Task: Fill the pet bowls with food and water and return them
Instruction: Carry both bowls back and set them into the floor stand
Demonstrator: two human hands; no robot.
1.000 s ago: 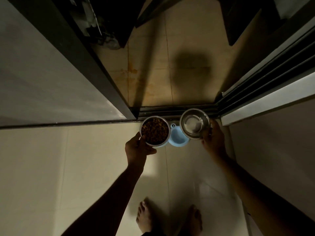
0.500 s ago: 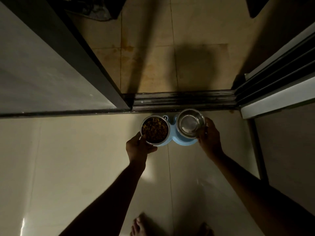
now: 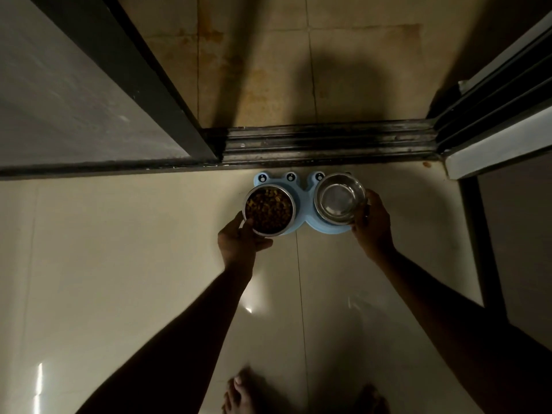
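Note:
A steel bowl of brown kibble [image 3: 269, 211] hangs over the left half of a light blue frog-shaped bowl stand [image 3: 304, 195] on the floor. My left hand [image 3: 240, 242] grips this food bowl at its near-left rim. A second steel bowl [image 3: 340, 197], shiny inside with what looks like water, sits over the right half of the stand. My right hand [image 3: 373, 224] holds it at its near-right rim. Whether either bowl rests fully in its socket I cannot tell.
The stand lies just in front of a dark sliding-door track [image 3: 325, 143]. A dark-framed glass door panel [image 3: 89, 94] rises at the left, another door frame [image 3: 493, 109] at the right. Tiled floor continues beyond the track. My bare feet [image 3: 239, 395] stand on pale glossy tiles.
Both hands have lowered the bowls toward the blue stand, which now shows its frog eyes behind them. The view has come closer to the floor.

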